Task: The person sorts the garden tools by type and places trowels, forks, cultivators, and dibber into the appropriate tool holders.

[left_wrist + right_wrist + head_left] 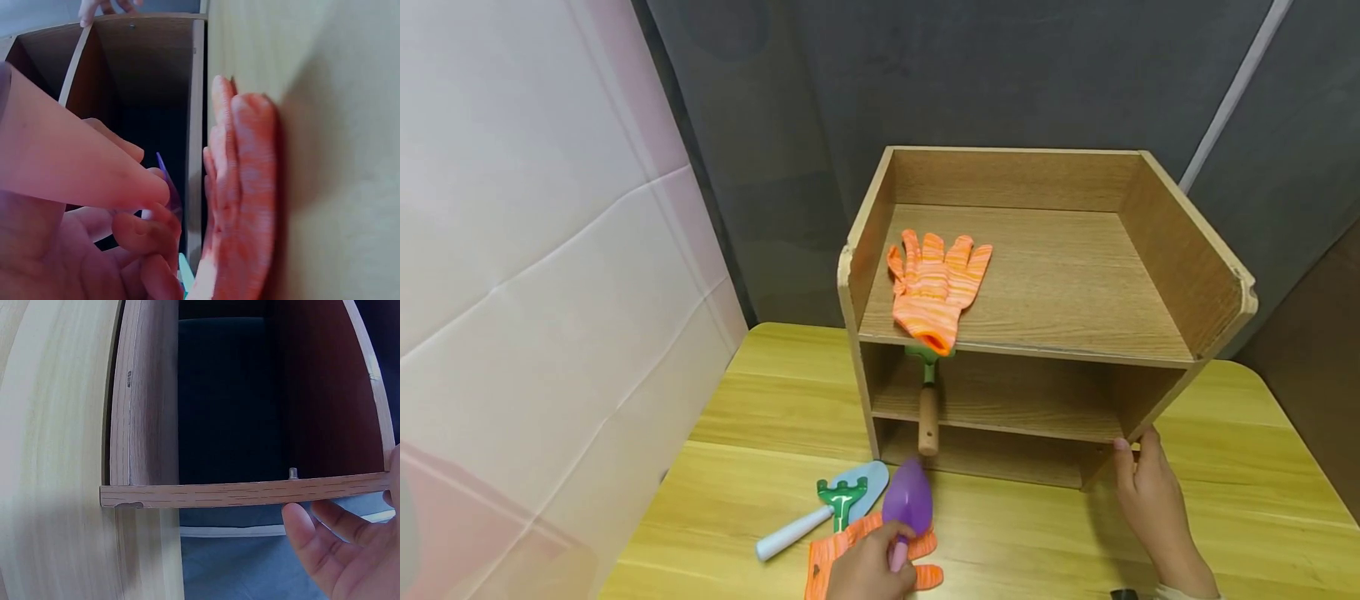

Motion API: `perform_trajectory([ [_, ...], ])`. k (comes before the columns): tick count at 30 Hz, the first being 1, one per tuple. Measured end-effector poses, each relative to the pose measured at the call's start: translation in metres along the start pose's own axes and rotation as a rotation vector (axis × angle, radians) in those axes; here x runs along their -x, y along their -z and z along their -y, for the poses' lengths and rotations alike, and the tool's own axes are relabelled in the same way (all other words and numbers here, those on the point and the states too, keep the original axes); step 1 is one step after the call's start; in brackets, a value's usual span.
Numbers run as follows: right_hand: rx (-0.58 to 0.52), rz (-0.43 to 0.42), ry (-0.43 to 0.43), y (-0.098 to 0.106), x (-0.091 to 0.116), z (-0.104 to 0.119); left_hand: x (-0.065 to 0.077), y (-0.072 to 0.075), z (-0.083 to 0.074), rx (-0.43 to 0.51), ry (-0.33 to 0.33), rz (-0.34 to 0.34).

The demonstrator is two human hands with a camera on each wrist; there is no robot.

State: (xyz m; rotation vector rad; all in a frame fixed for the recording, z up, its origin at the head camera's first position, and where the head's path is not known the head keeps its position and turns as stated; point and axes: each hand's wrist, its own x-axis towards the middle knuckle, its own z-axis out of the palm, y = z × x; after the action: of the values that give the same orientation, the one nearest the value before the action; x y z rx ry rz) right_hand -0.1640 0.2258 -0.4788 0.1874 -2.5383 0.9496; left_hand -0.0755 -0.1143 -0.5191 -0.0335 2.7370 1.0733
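The left hand has its fingers curled round the handle of a purple trowel, which is held at the front of a wooden shelf, its blade pointing towards the lower compartment. Beneath the trowel and hand, 1 orange glove lies on the yellow wooden table; whether the trowel touches it cannot be told. Just left of the trowel, a green rake lies across a blue trowel, the rake's lower end hidden by the glove. The right hand is at the outer side of the shelf's right panel, thumb by the front edge and fingers loosely bent, holding nothing loose; how firmly it presses, if at all, cannot be told. The shelf has a walled top and 2 compartments below. A second orange glove lies at the left of the top, fingers towards the back, its cuff at the front edge. Under that cuff, a rake with a wooden handle juts from the upper compartment, its handle pointing forward.
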Motion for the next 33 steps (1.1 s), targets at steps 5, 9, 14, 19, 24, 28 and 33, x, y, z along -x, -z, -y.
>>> perform_trajectory([
  [5, 0.005, 0.000, -0.005, 0.000, 0.000, 0.000, -0.002, 0.005, -0.005, 0.029, -0.058, -0.019],
  [9, 0.007, 0.001, -0.011, 0.001, 0.000, 0.002, -0.005, 0.010, -0.011, 0.042, -0.074, -0.030],
  [14, 0.006, 0.005, -0.012, 0.001, 0.000, 0.002, -0.012, 0.017, -0.020, 0.024, -0.088, -0.078],
  [19, 0.010, 0.015, -0.010, 0.001, 0.000, 0.002, -0.022, 0.022, -0.027, -0.003, -0.140, -0.128],
  [24, 0.012, 0.001, -0.012, 0.001, -0.001, 0.002, -0.032, 0.023, -0.033, -0.033, -0.176, -0.158],
  [28, 0.020, 0.005, -0.017, 0.002, -0.001, 0.002, -0.042, 0.025, -0.039, -0.077, -0.195, -0.188],
  [33, 0.023, 0.005, -0.025, 0.002, -0.001, 0.001, -0.051, 0.028, -0.042, -0.110, -0.204, -0.203],
])
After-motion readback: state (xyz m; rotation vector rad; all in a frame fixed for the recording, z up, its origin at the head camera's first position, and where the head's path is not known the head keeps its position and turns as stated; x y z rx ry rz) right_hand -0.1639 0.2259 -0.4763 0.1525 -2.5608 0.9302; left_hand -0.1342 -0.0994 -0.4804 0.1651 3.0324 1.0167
